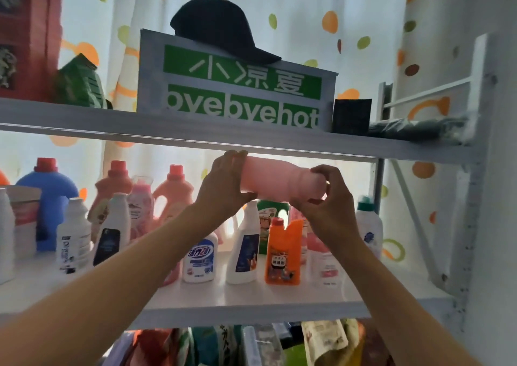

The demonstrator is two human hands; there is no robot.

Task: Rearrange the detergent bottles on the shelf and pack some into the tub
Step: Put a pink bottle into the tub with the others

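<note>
A pink bottle (275,180) lies sideways in the air, just under the upper shelf board. My left hand (223,183) holds its base end and my right hand (331,195) grips its neck end. Below it, the white shelf (251,295) carries several detergent bottles: an orange bottle (282,253), a white spray-type bottle (246,242), a white bottle with a blue label (200,259), a blue jug (50,197) and salmon jugs (172,189). No tub is in view.
The upper shelf board (195,133) holds a grey and green box (237,85) with a black cap (221,29) on it, a red box (28,35) and a green bag (79,82). A dotted curtain hangs behind. Bags fill the level below (251,343).
</note>
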